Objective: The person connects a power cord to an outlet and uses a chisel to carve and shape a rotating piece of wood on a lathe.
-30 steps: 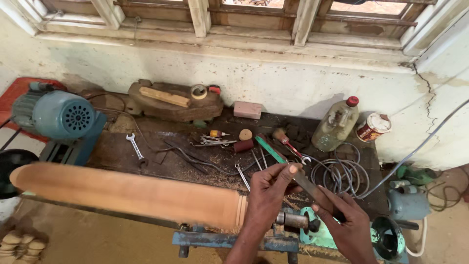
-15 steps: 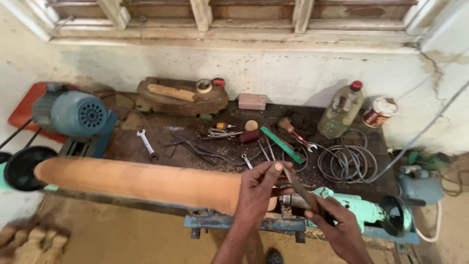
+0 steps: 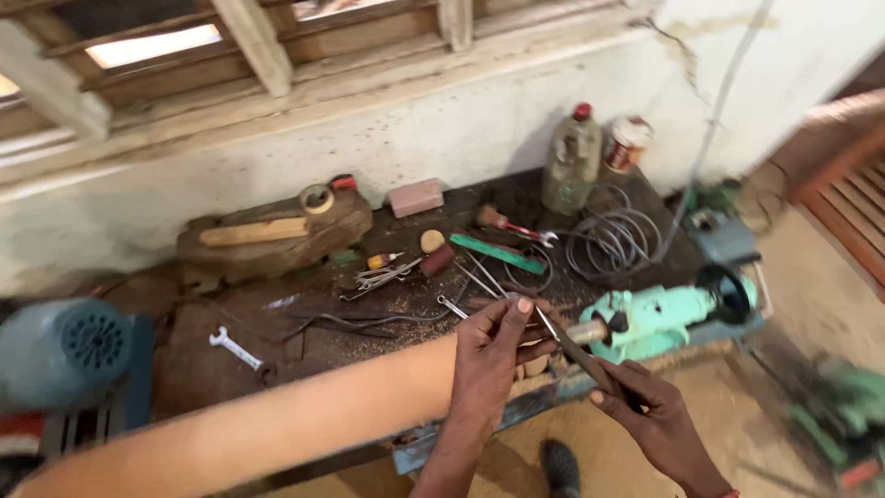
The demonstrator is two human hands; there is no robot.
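Below, a long turning chisel (image 3: 576, 355) is gripped at its handle by the right hand (image 3: 650, 420), while its blade is steadied by the closed fingers of the left hand (image 3: 493, 355), against the end of a long wooden cylinder (image 3: 277, 424). Just beside it, a green tailstock (image 3: 664, 314) is seen on the cluttered surface (image 3: 304, 323).

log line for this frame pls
left hand: on chisel blade | right hand: grips chisel handle | at wood spindle end | lathe tailstock beside
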